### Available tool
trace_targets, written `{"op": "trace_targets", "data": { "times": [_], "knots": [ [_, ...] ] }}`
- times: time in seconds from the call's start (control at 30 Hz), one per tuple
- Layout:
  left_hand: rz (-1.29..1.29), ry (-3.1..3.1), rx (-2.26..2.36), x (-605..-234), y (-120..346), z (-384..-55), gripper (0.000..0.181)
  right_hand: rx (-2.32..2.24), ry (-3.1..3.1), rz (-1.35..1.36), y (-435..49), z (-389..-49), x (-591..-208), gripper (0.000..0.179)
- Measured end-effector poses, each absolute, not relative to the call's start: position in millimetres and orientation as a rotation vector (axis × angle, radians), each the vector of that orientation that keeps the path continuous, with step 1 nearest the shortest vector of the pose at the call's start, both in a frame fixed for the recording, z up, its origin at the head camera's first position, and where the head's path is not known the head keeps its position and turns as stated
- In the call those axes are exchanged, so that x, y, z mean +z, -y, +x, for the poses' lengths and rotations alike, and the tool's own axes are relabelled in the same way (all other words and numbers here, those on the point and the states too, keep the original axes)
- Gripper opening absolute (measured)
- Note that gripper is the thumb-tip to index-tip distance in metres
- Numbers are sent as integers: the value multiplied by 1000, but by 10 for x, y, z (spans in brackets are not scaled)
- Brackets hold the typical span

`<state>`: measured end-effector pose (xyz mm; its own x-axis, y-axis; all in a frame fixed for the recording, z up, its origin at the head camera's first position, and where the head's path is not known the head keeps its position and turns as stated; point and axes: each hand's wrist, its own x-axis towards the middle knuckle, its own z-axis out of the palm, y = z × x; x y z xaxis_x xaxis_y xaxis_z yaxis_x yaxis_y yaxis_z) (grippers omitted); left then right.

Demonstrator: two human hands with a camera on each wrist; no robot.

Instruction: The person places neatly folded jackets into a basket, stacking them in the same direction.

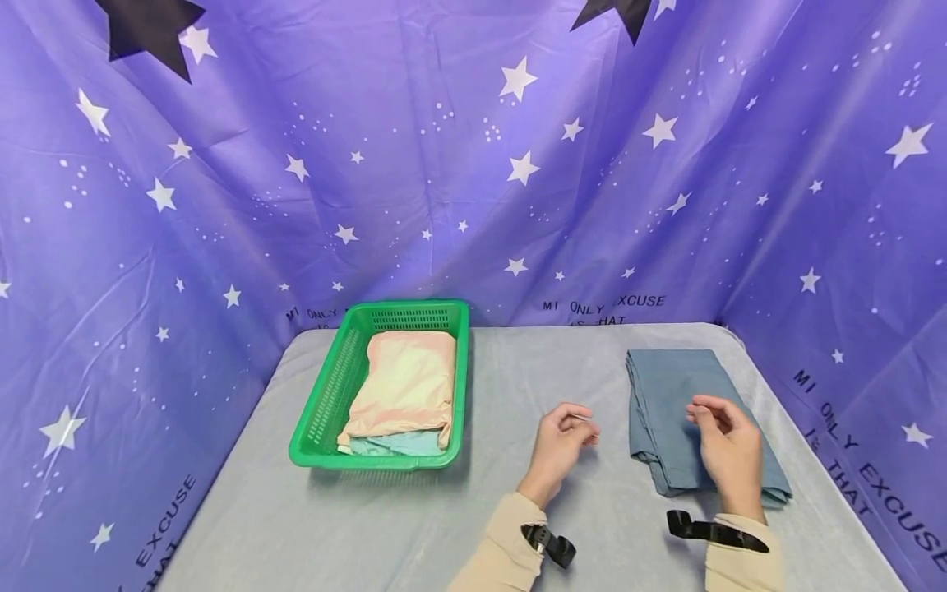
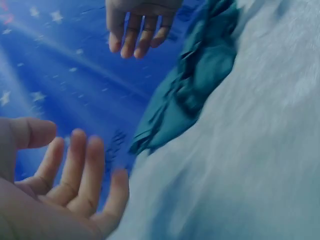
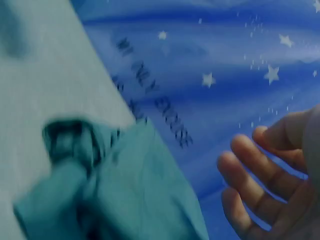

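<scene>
clock: in the head view i take twelve as the direction away from me, over the table (image 1: 518, 362).
cloth (image 1: 669, 395): blue-grey, folded into a flat pile, it lies on the table at about three o'clock from my left hand (image 1: 556, 448).
left hand: the fingers are loosely bent and hold nothing; it is apart from the cloth.
right hand (image 1: 731, 452): it hovers above the cloth, toward five o'clock of it; the fingers are softly curved, also with nothing between them.
feel of cloth: i judge it light, soft and thin, not fragile, but the layers may slide over each other and the fold may come loose.
cloth edges: at nine o'clock several layers show, and near seven a corner is rumpled; one pinched layer there would probably pull the pile apart.
good hold: i would put fingers below all layers at nine and three o'clock, thumbs on top, and keep it level.
basket (image 1: 370, 462): green, at about ten o'clock from my left hand; inside, a pink cloth (image 1: 407, 378) lies upon a pale blue one (image 1: 407, 444).
</scene>
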<state>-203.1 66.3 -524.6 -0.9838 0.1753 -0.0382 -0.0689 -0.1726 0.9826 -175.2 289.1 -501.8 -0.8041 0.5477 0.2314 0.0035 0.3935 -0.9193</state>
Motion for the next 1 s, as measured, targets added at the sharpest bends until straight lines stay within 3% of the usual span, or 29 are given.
{"op": "trace_targets", "data": {
  "times": [0.37,0.67,0.8,1.0],
  "knots": [
    [-29,-2154,2075,-5310,-1215,-2091,17,1106,2101,-745,-3301,-1649,-5290,26],
    [-143,-2117,1985,-5316,-1485,-2067,38,1119,2318,-885,-3637,-1623,-5376,49],
    [-161,-2105,1999,-5337,-1551,-2083,39,1146,2497,-946,-3723,-1622,-5419,63],
    [-173,-2092,2018,-5392,-1590,-2124,37,1158,2573,-950,-3766,-1643,-5443,69]
  ]
}}
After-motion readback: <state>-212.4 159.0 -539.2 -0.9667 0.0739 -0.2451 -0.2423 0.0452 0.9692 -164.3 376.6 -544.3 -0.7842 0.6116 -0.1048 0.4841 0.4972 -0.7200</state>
